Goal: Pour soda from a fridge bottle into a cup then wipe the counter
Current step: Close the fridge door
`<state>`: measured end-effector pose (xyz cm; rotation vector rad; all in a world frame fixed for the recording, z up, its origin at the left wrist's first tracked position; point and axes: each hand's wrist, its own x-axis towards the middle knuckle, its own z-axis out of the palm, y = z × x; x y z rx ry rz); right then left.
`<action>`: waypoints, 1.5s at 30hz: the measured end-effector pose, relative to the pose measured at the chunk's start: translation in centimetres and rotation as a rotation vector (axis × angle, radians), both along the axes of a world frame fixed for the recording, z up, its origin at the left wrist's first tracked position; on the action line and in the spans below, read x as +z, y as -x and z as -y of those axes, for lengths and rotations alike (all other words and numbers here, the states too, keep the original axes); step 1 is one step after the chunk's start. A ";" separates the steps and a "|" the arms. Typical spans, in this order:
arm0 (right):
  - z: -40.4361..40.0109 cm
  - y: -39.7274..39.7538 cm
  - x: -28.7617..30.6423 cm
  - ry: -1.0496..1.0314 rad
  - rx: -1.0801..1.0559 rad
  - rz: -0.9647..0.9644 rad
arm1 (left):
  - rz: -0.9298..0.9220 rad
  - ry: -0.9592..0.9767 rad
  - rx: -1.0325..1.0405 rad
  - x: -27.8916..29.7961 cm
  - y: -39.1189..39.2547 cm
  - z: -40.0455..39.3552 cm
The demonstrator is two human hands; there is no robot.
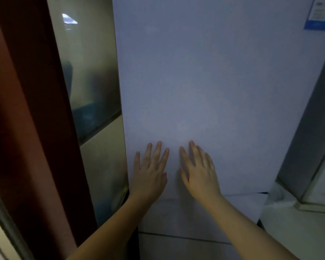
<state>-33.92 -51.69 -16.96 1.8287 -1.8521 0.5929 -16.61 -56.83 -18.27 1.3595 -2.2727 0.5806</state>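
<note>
Dim kitchen corner, white fridge door [204, 81] fills most of my view and it's closed. Left hand [150, 171] and right hand [199, 169] both lie flat on the door's lower part, fingers straight and slightly spread, holding nothing. Hands sit side by side, close but apart. Soda bottle and cup aren't visible from here. Blue-edged label [320, 14] at the door's top right. Glossy beige tiled wall [94, 72] left of the fridge, reddish-brown frame [26, 109] further left. Grey appliance [311, 128] on the right.
</note>
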 end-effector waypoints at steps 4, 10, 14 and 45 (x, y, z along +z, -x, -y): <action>1.5 0.1 -0.3 0.020 0.004 0.034 | -0.057 0.001 -0.043 0.4 0.6 1.3; 3.3 0.6 0.1 -0.025 0.010 0.008 | -0.080 -0.116 -0.032 1.0 1.9 3.0; 4.8 1.3 0.5 -0.088 0.013 0.013 | -0.023 -0.250 0.006 2.0 2.5 4.3; -4.1 -0.5 4.3 -0.269 -0.031 0.091 | 0.058 -0.414 -0.046 5.1 0.6 -2.8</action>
